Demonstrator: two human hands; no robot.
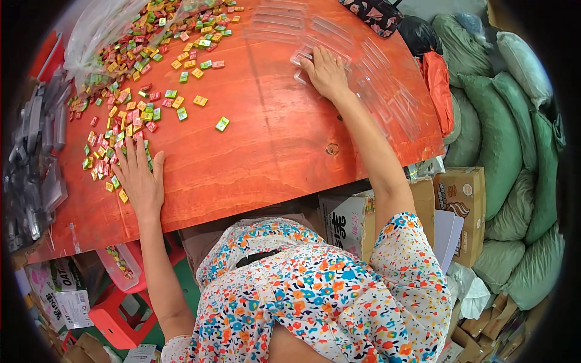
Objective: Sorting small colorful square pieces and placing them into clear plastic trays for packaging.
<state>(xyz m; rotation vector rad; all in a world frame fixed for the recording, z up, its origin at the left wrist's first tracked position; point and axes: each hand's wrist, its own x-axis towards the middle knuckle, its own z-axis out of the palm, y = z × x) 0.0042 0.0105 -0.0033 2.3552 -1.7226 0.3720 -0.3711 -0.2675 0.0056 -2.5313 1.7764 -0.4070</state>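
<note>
Head view: left hand (140,178) lies flat, fingers spread, on the near-left counter (266,139), fingertips in the heap of small coloured candies (130,97). Right hand (327,74) reaches far right, fingers pressing on a clear plastic tray (315,48), nothing gripped. Tray looks light, thin, flexible, slippery; best pinched at its rim. Bare counter between hands; right edge near, green sacks (502,133) beyond.

Head view looks down on table (272,139).
</note>
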